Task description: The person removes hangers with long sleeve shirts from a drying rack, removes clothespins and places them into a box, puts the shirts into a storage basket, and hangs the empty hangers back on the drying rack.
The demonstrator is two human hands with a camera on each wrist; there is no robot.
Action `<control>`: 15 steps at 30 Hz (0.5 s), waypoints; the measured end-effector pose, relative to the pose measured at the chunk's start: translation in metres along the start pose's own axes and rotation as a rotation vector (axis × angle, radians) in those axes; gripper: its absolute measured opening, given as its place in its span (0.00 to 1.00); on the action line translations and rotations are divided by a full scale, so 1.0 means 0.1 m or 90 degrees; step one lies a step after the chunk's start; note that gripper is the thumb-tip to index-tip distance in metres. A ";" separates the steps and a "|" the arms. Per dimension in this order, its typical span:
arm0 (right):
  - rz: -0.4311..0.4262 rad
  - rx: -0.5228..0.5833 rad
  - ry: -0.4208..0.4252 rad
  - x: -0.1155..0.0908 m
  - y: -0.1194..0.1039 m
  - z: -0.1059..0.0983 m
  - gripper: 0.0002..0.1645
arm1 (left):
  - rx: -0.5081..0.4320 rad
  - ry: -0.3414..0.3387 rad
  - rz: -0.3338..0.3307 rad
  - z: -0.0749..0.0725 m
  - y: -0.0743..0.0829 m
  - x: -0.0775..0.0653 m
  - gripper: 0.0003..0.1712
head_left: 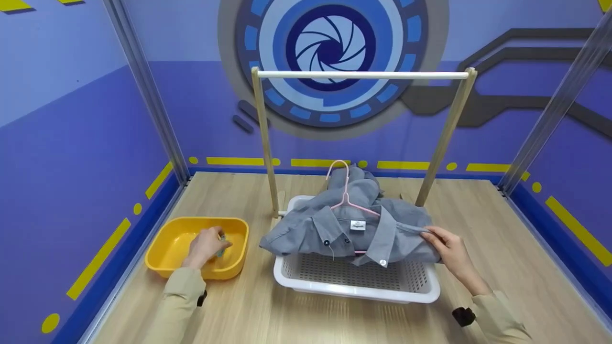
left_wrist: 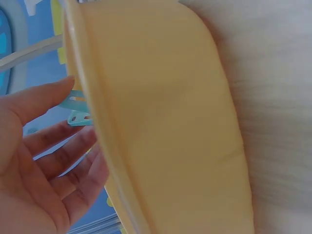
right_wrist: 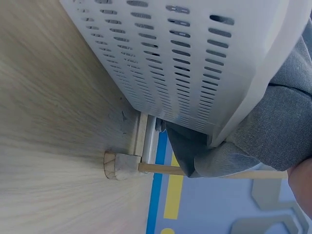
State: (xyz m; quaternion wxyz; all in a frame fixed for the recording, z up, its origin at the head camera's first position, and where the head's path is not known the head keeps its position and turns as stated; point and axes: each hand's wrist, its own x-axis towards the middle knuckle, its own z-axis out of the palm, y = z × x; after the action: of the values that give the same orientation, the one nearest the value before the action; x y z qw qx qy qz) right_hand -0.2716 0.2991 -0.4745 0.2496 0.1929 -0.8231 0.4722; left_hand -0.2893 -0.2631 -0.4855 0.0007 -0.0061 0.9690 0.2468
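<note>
My left hand (head_left: 206,244) reaches into a yellow plastic basin (head_left: 165,229). Between its thumb and index finger it pinches a teal clothespin (left_wrist: 77,105), best seen in the left wrist view. A grey shirt (head_left: 301,224) lies across the top of a white perforated basket (head_left: 356,292), its collar spread toward me. My right hand (head_left: 452,251) pinches the shirt's fabric at the right side. A pink hanger (head_left: 345,191) sits inside the collar, with its hook standing up. The right wrist view shows grey fabric (right_wrist: 273,126) draped over the basket rim, and little of the hand.
A wooden rack (head_left: 266,143) with a white top bar (head_left: 358,75) stands behind the basket. Its foot (right_wrist: 122,165) rests on the wooden tabletop. Purple-blue panels with metal corner posts (head_left: 148,91) enclose the table at the back and sides.
</note>
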 end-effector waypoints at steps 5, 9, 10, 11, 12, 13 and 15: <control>-0.013 0.001 -0.002 0.00 0.01 0.00 0.06 | 0.042 -0.054 -0.001 0.02 -0.02 -0.02 0.13; -0.008 -0.004 0.004 0.00 -0.01 0.00 0.05 | 0.034 -0.070 -0.009 0.02 -0.02 -0.03 0.12; -0.006 -0.005 0.005 0.00 -0.02 0.00 0.06 | 0.034 -0.073 -0.009 0.02 -0.02 -0.04 0.12; -0.005 -0.006 0.006 0.00 -0.03 0.00 0.06 | 0.033 -0.075 -0.011 0.02 -0.02 -0.05 0.12; -0.004 -0.009 0.007 0.00 -0.06 0.00 0.06 | 0.033 -0.077 -0.012 0.02 -0.01 -0.05 0.12; -0.006 -0.007 0.008 0.01 -0.10 0.00 0.06 | 0.032 -0.080 -0.015 0.02 -0.01 -0.06 0.12; -0.012 -0.008 0.009 0.01 -0.20 0.00 0.06 | 0.032 -0.084 -0.018 0.02 0.00 -0.07 0.12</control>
State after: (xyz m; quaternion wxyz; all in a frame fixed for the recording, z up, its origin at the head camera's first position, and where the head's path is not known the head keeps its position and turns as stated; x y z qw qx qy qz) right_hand -0.2616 0.2898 -0.4602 0.2608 0.1959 -0.8225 0.4660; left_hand -0.2824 -0.2621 -0.4878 0.0684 -0.0030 0.9727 0.2219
